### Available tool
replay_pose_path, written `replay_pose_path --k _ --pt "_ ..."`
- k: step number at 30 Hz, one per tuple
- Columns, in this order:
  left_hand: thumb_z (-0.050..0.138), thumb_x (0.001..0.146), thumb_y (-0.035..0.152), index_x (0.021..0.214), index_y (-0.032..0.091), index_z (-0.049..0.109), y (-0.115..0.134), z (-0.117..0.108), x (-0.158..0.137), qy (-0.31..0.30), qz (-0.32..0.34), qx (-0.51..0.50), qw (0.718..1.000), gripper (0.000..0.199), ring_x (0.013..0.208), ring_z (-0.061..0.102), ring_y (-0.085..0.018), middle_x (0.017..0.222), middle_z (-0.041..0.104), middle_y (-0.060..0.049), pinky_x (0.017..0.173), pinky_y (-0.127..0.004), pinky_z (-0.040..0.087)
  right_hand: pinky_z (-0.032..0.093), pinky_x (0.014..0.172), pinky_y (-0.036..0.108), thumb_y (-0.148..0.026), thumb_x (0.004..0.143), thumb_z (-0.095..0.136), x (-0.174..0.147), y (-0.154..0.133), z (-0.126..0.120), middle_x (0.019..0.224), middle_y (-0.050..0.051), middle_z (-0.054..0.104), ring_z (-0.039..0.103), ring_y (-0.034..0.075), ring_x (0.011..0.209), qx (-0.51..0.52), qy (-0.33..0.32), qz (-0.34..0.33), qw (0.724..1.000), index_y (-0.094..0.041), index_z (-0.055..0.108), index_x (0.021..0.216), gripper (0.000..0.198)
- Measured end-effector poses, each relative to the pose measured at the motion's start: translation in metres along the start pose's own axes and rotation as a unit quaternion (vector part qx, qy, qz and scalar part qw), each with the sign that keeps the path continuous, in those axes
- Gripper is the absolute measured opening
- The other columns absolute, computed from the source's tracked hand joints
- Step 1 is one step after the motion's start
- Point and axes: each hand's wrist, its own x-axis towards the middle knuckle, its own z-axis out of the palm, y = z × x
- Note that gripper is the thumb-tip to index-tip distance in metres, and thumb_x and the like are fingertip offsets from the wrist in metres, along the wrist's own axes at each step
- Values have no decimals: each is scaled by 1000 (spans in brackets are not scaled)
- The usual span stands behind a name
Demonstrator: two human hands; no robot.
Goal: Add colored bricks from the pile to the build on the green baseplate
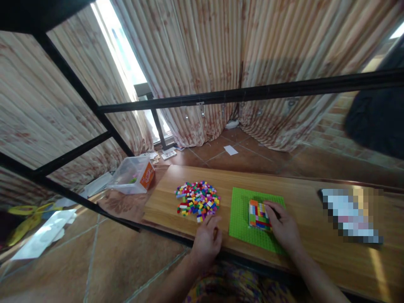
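A small build of multicoloured toy bricks stands on a green baseplate, its right side partly covered by my right hand. The fingers of that hand are closed at the build's upper right edge. Left of the baseplate lies a loose pile of small coloured toy bricks. My left hand is at the pile's near edge, with fingers curled and thumb drawn in. Whatever those fingers may hold is too small or hidden to make out.
The wooden table carries a blurred-out flat object on the right. A clear plastic box with an orange label is beyond the table's left end. A black metal rail crosses ahead, before the curtains.
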Motion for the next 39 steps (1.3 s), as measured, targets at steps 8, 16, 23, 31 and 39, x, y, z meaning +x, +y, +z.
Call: replay_pose_path --k 8,16,23,31,39 --pt "51 81 12 104 17 58 -44 -45 -21 180 -98 74 976 25 70 59 -16 89 60 -5 68 -29 52 47 95 43 -54 84 52 19 -7 10 105 7 70 63 24 99 -13 -39 23 999 -22 70 97 39" --pt "50 81 12 110 16 60 -72 -79 3 202 -157 138 957 31 73 60 -16 101 61 -8 75 -33 55 49 95 41 -55 81 55 30 -6 18 106 7 71 65 24 100 3 -27 40 999 -23 71 98 39" --pt "54 82 14 105 17 67 -85 -82 18 124 -154 195 961 26 103 62 -23 114 60 -11 93 -42 53 48 96 42 -53 83 56 22 -1 16 104 8 70 65 25 100 25 22 30 999 -22 70 94 36" --pt "54 85 17 94 17 65 -90 -84 26 103 -143 176 969 14 103 61 -23 114 59 -10 91 -40 53 49 96 41 -51 84 56 21 -5 15 103 8 70 64 24 99 16 20 13 1000 -22 70 93 34" --pt "58 85 32 94 18 61 -75 -102 27 140 -119 114 976 17 74 60 -15 101 63 -7 69 -30 52 48 96 45 -50 86 55 23 0 16 106 8 69 64 25 101 25 28 20 999 -21 70 99 35"
